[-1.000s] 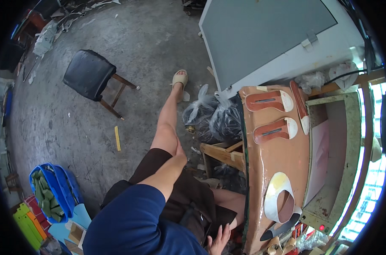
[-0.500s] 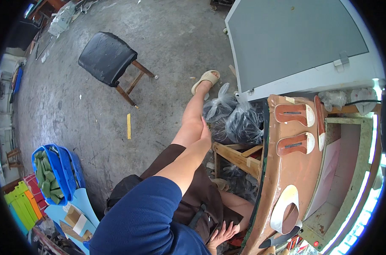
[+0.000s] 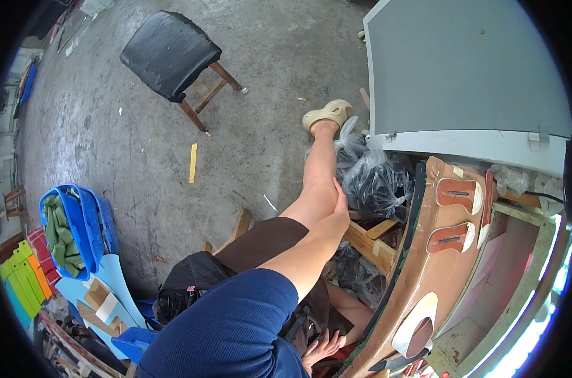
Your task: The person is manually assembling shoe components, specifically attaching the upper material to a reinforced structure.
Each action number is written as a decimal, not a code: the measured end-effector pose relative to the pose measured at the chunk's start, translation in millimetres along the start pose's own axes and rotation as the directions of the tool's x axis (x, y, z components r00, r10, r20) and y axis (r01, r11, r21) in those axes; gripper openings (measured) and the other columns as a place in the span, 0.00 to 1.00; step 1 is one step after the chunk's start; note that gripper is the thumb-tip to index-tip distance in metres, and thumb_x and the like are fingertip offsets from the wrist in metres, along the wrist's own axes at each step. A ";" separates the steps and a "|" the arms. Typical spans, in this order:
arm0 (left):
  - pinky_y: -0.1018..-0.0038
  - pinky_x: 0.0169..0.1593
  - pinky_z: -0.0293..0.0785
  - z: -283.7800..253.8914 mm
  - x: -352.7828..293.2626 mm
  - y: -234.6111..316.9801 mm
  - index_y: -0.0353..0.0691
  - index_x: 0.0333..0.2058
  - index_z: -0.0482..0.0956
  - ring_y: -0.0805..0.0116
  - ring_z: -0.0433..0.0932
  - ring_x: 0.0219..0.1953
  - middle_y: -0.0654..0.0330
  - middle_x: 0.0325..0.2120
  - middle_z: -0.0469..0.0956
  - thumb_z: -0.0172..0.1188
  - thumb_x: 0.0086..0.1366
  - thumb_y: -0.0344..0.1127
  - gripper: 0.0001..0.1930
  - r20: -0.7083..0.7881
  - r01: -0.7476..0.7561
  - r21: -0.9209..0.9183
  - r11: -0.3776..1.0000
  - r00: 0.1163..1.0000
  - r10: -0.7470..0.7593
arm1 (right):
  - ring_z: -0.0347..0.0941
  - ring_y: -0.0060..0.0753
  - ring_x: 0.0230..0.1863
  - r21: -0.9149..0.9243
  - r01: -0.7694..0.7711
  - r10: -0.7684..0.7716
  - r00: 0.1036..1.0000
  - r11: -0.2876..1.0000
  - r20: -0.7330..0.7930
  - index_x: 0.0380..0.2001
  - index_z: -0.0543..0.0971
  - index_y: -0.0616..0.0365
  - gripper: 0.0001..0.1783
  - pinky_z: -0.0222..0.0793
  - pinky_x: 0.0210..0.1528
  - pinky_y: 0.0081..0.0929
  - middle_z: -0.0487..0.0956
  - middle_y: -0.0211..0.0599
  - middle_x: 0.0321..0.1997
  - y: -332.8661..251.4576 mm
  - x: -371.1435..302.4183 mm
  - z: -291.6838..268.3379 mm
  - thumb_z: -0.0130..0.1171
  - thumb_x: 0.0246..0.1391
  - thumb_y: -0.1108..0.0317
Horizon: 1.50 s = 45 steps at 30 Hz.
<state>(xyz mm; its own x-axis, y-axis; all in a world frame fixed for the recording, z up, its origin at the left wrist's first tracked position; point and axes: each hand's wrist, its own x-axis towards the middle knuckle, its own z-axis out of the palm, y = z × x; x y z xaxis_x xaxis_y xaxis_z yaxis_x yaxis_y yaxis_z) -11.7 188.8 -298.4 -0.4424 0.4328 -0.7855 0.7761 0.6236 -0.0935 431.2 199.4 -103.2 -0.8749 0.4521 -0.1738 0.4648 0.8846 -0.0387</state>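
My left hand [image 3: 341, 201] rests along the side of my left knee, its fingers stretched out and nothing in it. Lower down, my right hand [image 3: 324, 348] lies with spread fingers on my right thigh, at the edge of the brown apron [image 3: 267, 238]. To its right is a workbench with a glossy brown cover [image 3: 404, 277]. On that cover lie a brown-and-white shoe piece with a slot [image 3: 459, 194], a similar slotted piece [image 3: 451, 238], and a curved white shoe piece with brown lining [image 3: 415, 324]. Neither hand touches them.
A black padded stool [image 3: 171, 55] stands on the concrete floor. Tied plastic bags [image 3: 377, 186] sit beside my left leg, below a grey panel [image 3: 462, 69]. A blue basket [image 3: 84, 223] of green pieces and a black bag [image 3: 191, 283] are at left.
The view has shifted, so the stool sits higher and the workbench farther right and lower in the picture. Both hands stay resting on my legs.
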 end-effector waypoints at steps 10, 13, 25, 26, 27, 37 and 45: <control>0.20 0.55 0.44 -18.0 0.3 -4.3 0.46 0.60 0.69 0.45 0.58 0.65 0.60 0.62 0.64 0.52 0.64 0.46 0.26 0.024 -0.077 0.018 0.997 0.997 0.076 | 0.48 0.54 0.70 -0.081 -0.060 0.065 0.997 0.995 0.053 0.55 0.71 0.56 0.27 0.39 0.69 0.54 0.61 0.47 0.67 1.8 0.5 1.0 0.38 0.62 0.52; 0.20 0.57 0.39 -18.4 7.6 -13.4 0.46 0.59 0.70 0.42 0.51 0.67 0.58 0.64 0.61 0.50 0.65 0.45 0.24 -0.051 0.033 -0.233 0.972 0.998 -0.046 | 0.48 0.54 0.70 -0.103 0.025 -0.023 0.999 0.994 0.025 0.55 0.72 0.57 0.27 0.40 0.69 0.53 0.61 0.46 0.67 1.8 4.3 0.1 0.39 0.62 0.52; 0.31 0.61 0.45 24.5 -6.1 -39.8 0.45 0.64 0.59 0.34 0.47 0.67 0.42 0.68 0.44 0.47 0.66 0.36 0.28 0.154 0.353 -0.920 0.173 0.728 -0.668 | 0.52 0.55 0.69 -0.063 0.012 -0.014 0.999 0.998 -0.044 0.54 0.73 0.55 0.28 0.43 0.67 0.52 0.64 0.46 0.65 12.6 -3.2 11.3 0.37 0.63 0.48; 0.33 0.61 0.47 27.2 -6.9 -39.8 0.45 0.65 0.59 0.32 0.49 0.66 0.39 0.67 0.44 0.45 0.67 0.36 0.27 0.074 0.363 -0.881 0.303 0.739 -0.669 | 0.52 0.55 0.69 -0.064 0.016 -0.019 0.998 0.998 -0.056 0.54 0.73 0.54 0.27 0.43 0.67 0.52 0.64 0.46 0.65 13.1 -3.7 12.2 0.37 0.63 0.49; 0.34 0.60 0.49 27.9 -7.0 -38.8 0.44 0.65 0.58 0.30 0.51 0.65 0.37 0.67 0.44 0.43 0.68 0.36 0.27 0.041 0.366 -0.826 0.428 0.797 -0.603 | 0.52 0.55 0.69 -0.061 0.025 -0.029 0.998 0.998 -0.064 0.54 0.73 0.54 0.27 0.43 0.67 0.52 0.64 0.46 0.65 13.8 -4.1 13.0 0.37 0.63 0.49; 0.33 0.56 0.53 9.6 -26.9 -29.1 0.39 0.64 0.60 0.33 0.54 0.64 0.38 0.65 0.53 0.42 0.69 0.38 0.26 -0.069 0.325 -0.490 0.809 0.910 -0.408 | 0.52 0.54 0.69 -0.131 0.030 -0.037 0.998 0.991 -0.053 0.54 0.73 0.53 0.28 0.44 0.67 0.52 0.64 0.45 0.66 24.0 -5.9 17.8 0.36 0.64 0.47; 0.35 0.60 0.50 -4.2 -27.6 -6.5 0.36 0.53 0.75 0.31 0.74 0.47 0.40 0.49 0.75 0.51 0.63 0.38 0.21 -0.162 0.215 -0.162 0.963 0.957 -0.241 | 0.60 0.52 0.65 -0.222 0.016 -0.046 0.990 0.975 -0.132 0.51 0.75 0.50 0.30 0.53 0.64 0.48 0.69 0.41 0.62 51.0 -14.8 39.2 0.31 0.64 0.44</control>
<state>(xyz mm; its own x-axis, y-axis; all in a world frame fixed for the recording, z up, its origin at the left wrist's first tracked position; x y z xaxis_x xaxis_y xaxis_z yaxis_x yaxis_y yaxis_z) -6.3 175.6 -273.5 -0.6827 0.3694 -0.6304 0.5796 0.7991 -0.1594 473.2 233.3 -141.2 -0.9057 0.4220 -0.0406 0.4090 0.8949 0.1784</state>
